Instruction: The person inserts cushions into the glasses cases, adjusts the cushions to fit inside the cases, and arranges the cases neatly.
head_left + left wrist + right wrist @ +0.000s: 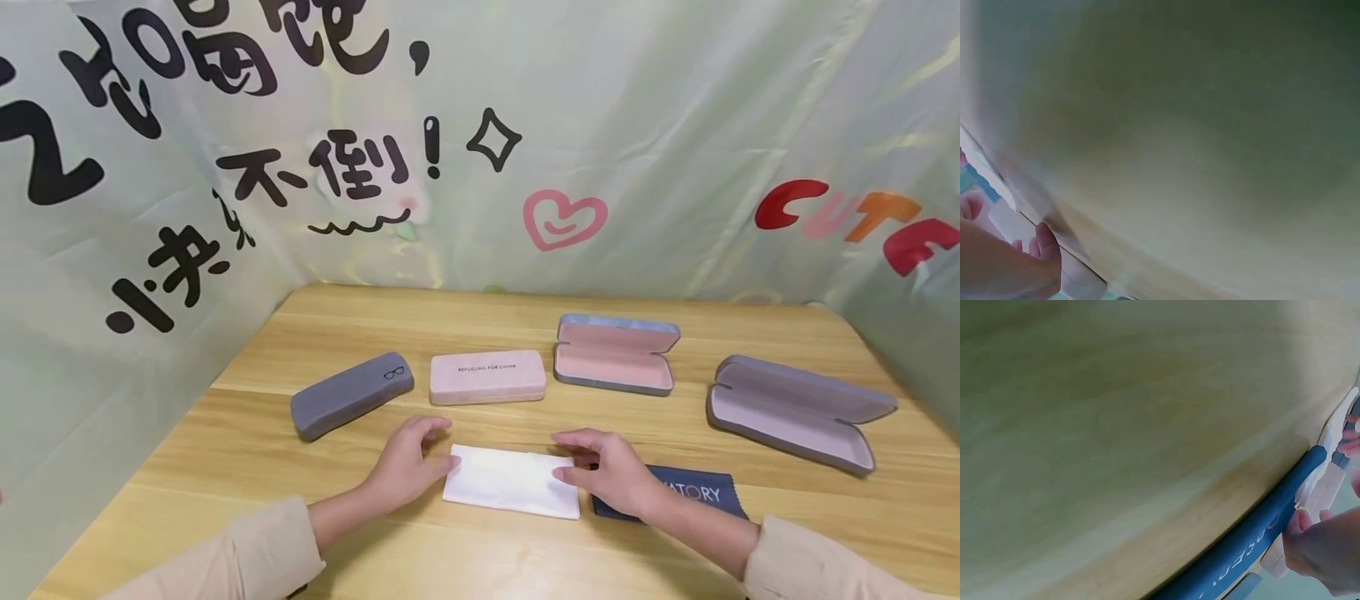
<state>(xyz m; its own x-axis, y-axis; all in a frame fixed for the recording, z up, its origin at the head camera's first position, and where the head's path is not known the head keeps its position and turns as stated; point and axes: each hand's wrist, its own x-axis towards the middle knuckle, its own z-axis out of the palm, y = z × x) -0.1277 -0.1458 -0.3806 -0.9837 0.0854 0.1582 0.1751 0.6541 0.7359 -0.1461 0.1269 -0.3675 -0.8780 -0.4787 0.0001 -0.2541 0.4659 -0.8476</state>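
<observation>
Right now, the white cloth (pixel 512 483) is lying on the desk (pixel 420 562) between our left hand (pixel 407 464) and right hand (pixel 618 477), its long axis running sideways. Both thumbs are overlapping its ends, neither being nearer; we are holding our fingers (pixel 433 423) spread, pinching nothing.

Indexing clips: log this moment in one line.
left hand: at white cloth, left end; right hand: at its right end; navy lettered cloth: partly hidden; glasses cases: two closed, two open
</observation>
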